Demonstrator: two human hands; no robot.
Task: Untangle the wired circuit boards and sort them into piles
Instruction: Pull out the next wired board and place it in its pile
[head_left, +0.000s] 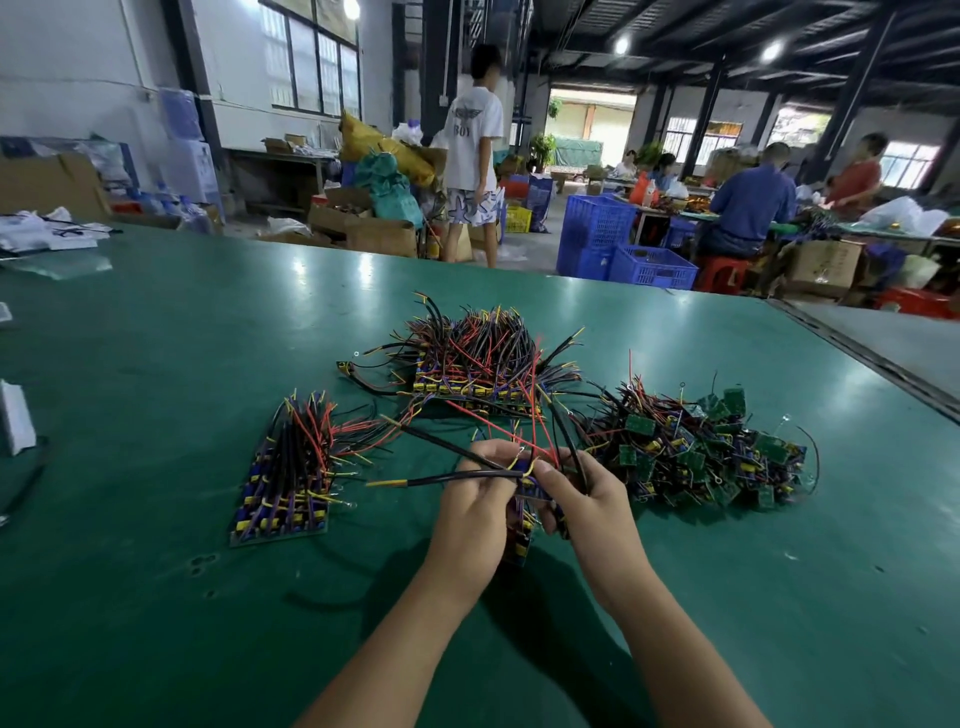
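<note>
Both of my hands are raised just above the green table (156, 374), close together near its middle. My left grip (470, 506) is curled round a small bundle of boards (521, 543), a short stack of wired circuit boards standing on edge between my palms. My right grip (587, 499) pinches the top of the same bundle, thumb against fingers, with a black wire looping past the knuckles. Two long black wires (441, 480) with yellow tips stick out of the bundle to the left, and thin red wires run from it up toward the far pile.

Three groups of boards lie on the table around my hands. The left pile (283, 499) is a tidy stack, its boards side by side and its red, black and yellow leads fanning upward. The far pile (478, 364) lies beyond my hands, also lined up, under a thick brush of wires. The tangled heap (701, 457) lies just to the right of my right grip, with green boards at all angles in knotted wire.

Blue crates (649, 267) stand on the floor past the table's far edge.
</note>
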